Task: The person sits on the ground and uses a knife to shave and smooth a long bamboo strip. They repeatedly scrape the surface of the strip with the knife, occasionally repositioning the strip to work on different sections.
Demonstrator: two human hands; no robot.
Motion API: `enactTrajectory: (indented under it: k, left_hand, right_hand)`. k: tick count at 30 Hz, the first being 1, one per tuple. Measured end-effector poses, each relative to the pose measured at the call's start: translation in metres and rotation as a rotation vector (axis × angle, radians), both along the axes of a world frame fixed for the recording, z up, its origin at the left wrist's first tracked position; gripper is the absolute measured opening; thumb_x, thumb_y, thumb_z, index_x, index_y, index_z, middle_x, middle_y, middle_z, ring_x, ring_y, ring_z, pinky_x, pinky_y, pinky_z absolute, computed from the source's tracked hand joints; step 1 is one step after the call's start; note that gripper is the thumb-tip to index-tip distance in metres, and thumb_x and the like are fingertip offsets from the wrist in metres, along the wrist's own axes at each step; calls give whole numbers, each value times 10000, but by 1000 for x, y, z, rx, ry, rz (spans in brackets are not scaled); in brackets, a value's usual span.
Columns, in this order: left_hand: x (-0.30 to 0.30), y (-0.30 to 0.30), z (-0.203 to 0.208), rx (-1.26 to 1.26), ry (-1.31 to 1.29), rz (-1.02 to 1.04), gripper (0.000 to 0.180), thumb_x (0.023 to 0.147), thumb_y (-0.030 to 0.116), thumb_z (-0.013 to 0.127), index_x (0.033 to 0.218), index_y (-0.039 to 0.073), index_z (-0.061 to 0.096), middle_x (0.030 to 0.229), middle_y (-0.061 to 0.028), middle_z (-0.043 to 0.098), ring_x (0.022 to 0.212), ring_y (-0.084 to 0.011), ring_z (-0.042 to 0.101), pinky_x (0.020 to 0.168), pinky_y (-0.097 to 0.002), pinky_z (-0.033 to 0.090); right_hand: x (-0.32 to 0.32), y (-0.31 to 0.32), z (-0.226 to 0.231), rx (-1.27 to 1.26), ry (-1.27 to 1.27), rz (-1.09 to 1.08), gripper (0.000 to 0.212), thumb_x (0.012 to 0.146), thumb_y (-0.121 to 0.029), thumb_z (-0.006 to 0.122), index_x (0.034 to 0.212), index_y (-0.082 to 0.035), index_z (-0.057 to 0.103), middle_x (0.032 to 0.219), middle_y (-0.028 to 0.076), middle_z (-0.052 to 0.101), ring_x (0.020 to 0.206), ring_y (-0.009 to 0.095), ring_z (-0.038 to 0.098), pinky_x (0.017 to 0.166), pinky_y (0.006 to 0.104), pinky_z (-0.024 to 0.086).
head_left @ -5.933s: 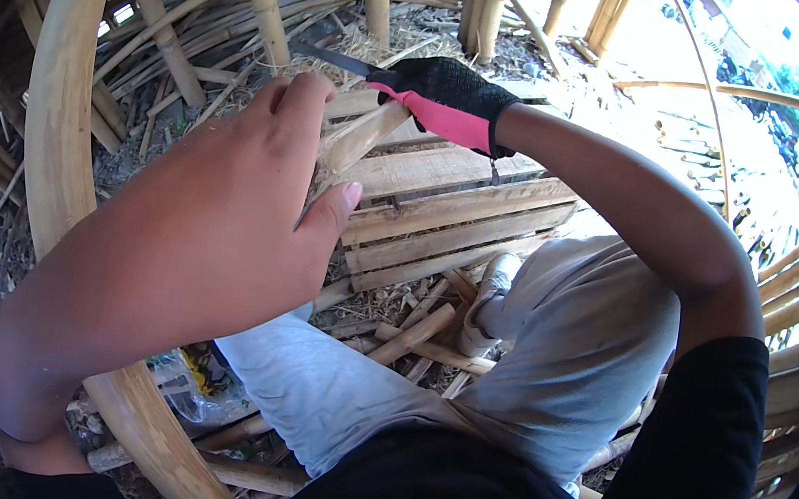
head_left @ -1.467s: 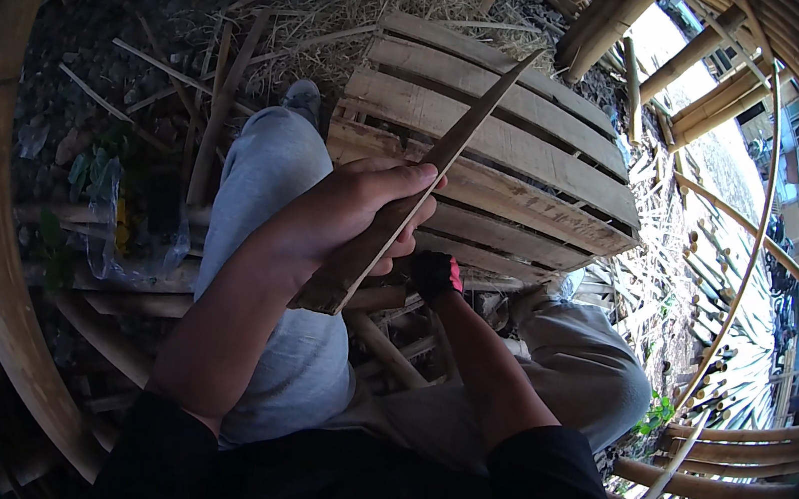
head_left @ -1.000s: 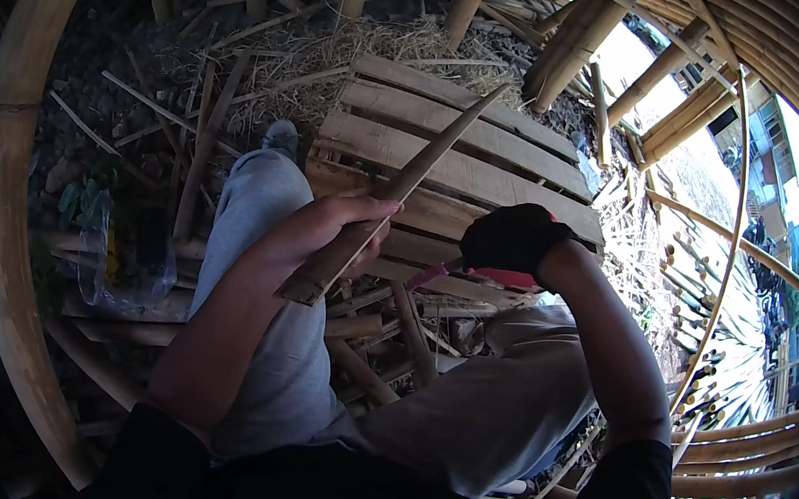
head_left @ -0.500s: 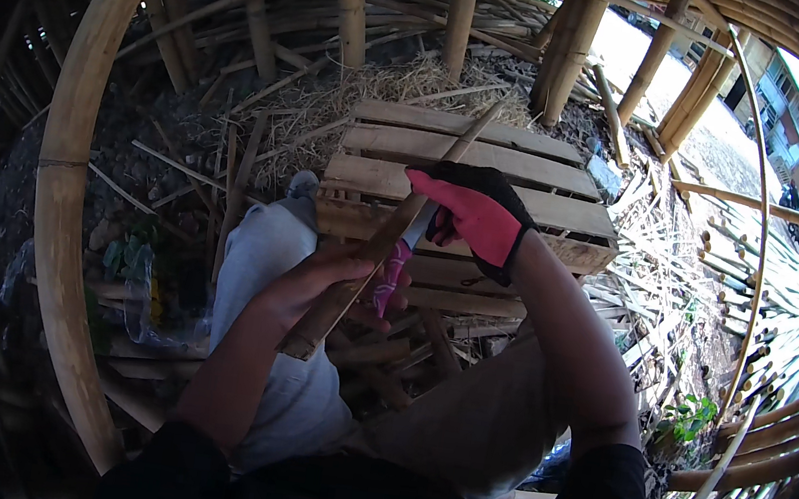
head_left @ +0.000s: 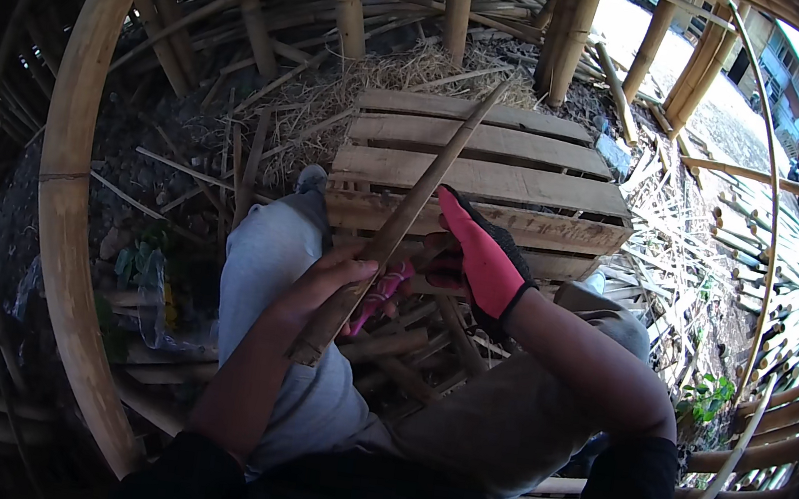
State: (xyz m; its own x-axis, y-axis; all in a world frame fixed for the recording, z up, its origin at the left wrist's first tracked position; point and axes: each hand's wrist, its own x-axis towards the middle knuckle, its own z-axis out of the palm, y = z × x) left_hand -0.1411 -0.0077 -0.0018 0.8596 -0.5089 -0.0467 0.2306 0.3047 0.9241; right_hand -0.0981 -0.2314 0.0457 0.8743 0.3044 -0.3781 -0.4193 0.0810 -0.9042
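Note:
My bare left hand (head_left: 318,289) grips the near end of a long bamboo strip (head_left: 429,178) that slants up and away over the wooden pallet (head_left: 490,176). My right hand (head_left: 474,254) wears a pink and black glove and holds a knife with a pink handle (head_left: 379,292) against the strip, just beyond my left hand. The blade is mostly hidden behind the strip. Both hands sit above my knees, which are in grey trousers (head_left: 276,264).
A thick curved bamboo hoop (head_left: 72,206) arcs along the left. Bamboo posts (head_left: 575,30) stand behind the pallet, with straw (head_left: 340,90) and split bamboo scraps (head_left: 406,351) on the ground. More bamboo poles (head_left: 788,291) are stacked at right.
The view has tilted up and the pallet now sits farther ahead. My gloved right hand has come down to the strip and set the knife against it near my left hand.

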Motion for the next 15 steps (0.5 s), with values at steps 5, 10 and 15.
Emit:
enactTrajectory:
  k: [5,10,15]
  left_hand:
    - [-3,-4,6,61,-19,-23,429,996,274,499,1297,-28,541,1100,-155,681,849,-154,696,501,-225,543]
    - [-6,-7,3,108,52,22,423,993,284,530,1291,-16,548,1075,-127,681,839,-142,695,500,-223,545]
    - [-8,-9,0,56,91,37,422,994,280,539,1311,1,526,1030,-110,670,852,-162,692,499,-236,552]
  right_hand:
    - [-7,-11,-11,58,24,-41,735,899,-642,617,1446,-185,436,1126,54,571,932,212,636,854,371,503]
    - [-8,-13,-23,145,110,-143,661,957,-597,543,1463,-178,470,1222,69,495,924,199,588,805,360,543]
    - [-19,-9,-14,28,-85,-234,714,951,-623,546,1486,-166,427,1269,80,539,1022,189,587,894,355,486]
